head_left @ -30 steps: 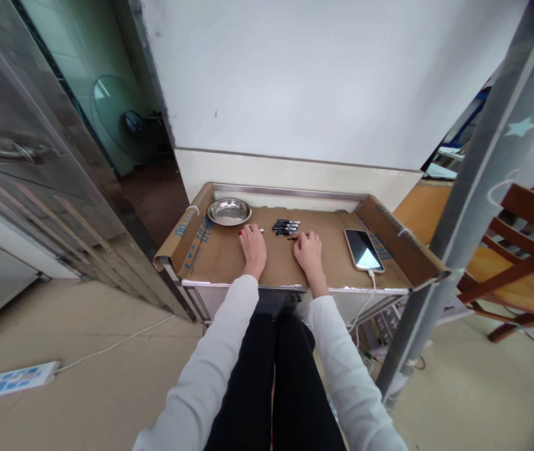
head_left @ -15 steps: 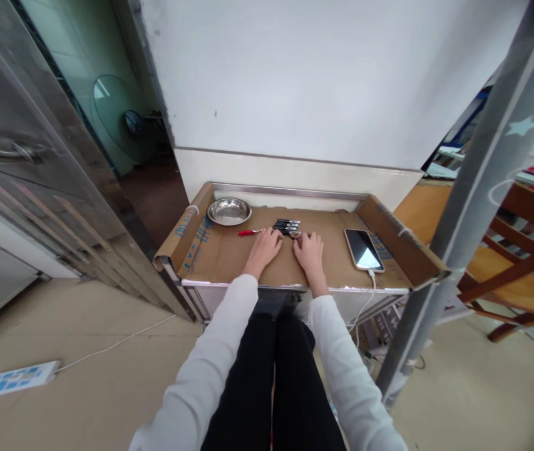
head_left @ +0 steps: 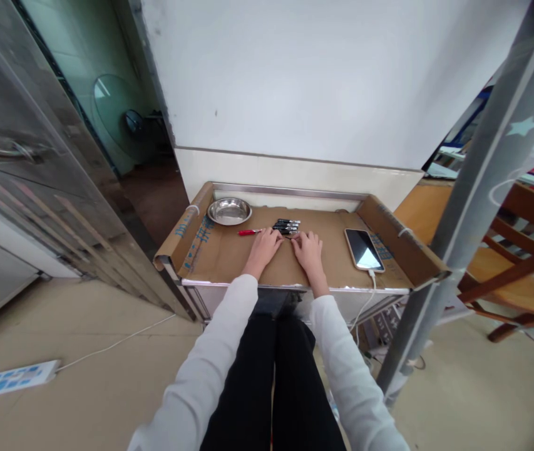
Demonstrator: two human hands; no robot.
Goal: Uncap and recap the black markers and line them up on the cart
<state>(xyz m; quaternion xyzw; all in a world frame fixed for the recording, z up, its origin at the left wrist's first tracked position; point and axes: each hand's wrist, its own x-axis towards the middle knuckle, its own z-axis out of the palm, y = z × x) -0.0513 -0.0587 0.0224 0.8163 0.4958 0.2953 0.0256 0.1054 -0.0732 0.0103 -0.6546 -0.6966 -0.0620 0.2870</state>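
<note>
My left hand (head_left: 263, 248) rests low over the cardboard, its thumb and fingers pinched together at the near side of a row of objects. Opposite it, my right hand (head_left: 309, 252) is also closed in a pinch. Between the two sets of fingertips there is a small, thin dark piece, too small to name. Just beyond the fingers lie several slim black objects with silvery ends (head_left: 287, 224), side by side. A red-handled object (head_left: 248, 232) lies to the left, its inner end partly hidden by my left hand.
A round steel dish (head_left: 230, 212) sits at the back left. On the right lies a phone (head_left: 364, 250) with a white cable (head_left: 369, 299) running over the front edge. Folded cardboard (head_left: 229, 266) covers the table, with raised sides. A grey pole (head_left: 466, 207) stands at the right.
My fingertips have shifted slightly, and the thin dark piece between them shows at a different angle. The dish, phone and red-handled object have stayed put.
</note>
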